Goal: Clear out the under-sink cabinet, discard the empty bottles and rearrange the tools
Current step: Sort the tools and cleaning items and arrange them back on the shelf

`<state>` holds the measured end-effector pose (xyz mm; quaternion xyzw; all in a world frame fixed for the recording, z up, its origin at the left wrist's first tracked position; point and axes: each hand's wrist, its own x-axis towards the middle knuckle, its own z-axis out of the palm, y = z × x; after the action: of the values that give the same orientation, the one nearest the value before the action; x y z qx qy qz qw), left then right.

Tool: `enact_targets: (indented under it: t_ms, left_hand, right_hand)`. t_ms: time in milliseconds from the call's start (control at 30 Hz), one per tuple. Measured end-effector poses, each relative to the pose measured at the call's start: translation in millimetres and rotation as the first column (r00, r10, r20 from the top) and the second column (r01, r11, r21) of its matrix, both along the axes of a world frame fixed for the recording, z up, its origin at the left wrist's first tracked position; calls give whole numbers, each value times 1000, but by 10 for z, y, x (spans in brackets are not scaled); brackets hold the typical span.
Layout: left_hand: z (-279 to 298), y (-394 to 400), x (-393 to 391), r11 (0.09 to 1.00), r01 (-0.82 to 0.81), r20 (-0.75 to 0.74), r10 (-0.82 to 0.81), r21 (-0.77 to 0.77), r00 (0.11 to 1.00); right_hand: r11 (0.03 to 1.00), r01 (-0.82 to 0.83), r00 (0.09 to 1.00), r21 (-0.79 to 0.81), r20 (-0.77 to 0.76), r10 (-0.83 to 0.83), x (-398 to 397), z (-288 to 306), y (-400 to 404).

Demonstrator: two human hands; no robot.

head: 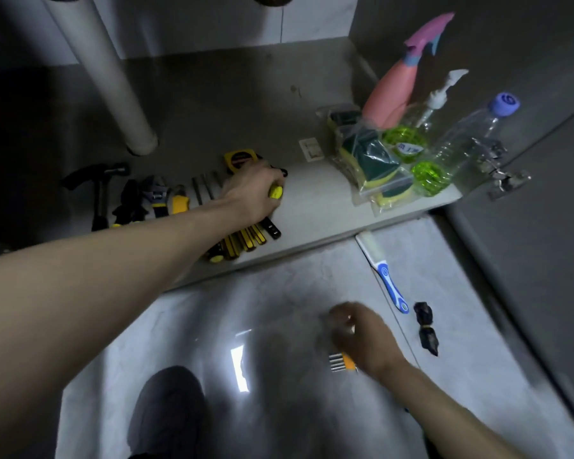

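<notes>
Cabinet floor (312,200) holds tools beside glossy grey floor tiles (279,286)

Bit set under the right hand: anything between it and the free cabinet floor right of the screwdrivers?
Nothing visible. The floor from the bit set under the right hand to the cabinet floor beside the screwdrivers is bare; the brush lies off to the right.

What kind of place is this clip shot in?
Likely a home under-sink cabinet: a white drain pipe drops to the cabinet floor, beside hand tools, cleaning bottles and an open door hinge.
</notes>
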<state>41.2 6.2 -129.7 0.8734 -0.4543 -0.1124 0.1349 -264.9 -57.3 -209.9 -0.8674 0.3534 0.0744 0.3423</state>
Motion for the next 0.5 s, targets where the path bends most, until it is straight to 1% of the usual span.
enact_targets:
  t_ms: [33,67,100,200,267,333,400,467,500]
  left_hand:
    - [-3,-3,10,1000,-6,0,6,-6,1000]
    - [-3,-4,25,1000,-13,3,13,-12,1000]
    - [-11,-1,35,1000,-20,5,20,-20,1000]
    - [-11,29,51,997,-42,-8,41,-61,999]
    - [18,61,37,994,-53,-2,53,-97,999]
    - [67,105,2,987,-30,0,30,-157,1000]
    - [109,167,-43,982,40,-37,-47,-187,998]
    - [105,260,-100,978,156,-77,-167,-137,983]
    - [90,309,-128,973,211,-79,-218,-91,973]
  right_hand:
    - [993,-117,985,-15,-131,114,-154,-60,20]
    - [977,-208,956,-40,-220,194,-287,-111,40]
    - [965,-254,939,-68,-258,229,-402,-158,57]
    - [950,-280,937,-137,-254,240,-546,-206,103]
    - [945,-298,931,-137,-261,255,-525,-207,99]
    - [950,-293,930,-107,-264,257,-492,-207,100]
    - [959,-272,932,-79,-270,242,-468,-208,97]
    - [978,-205,952,-47,-242,188,-397,-145,102]
    - [988,-151,969,-33,-203,142,-328,-97,88]
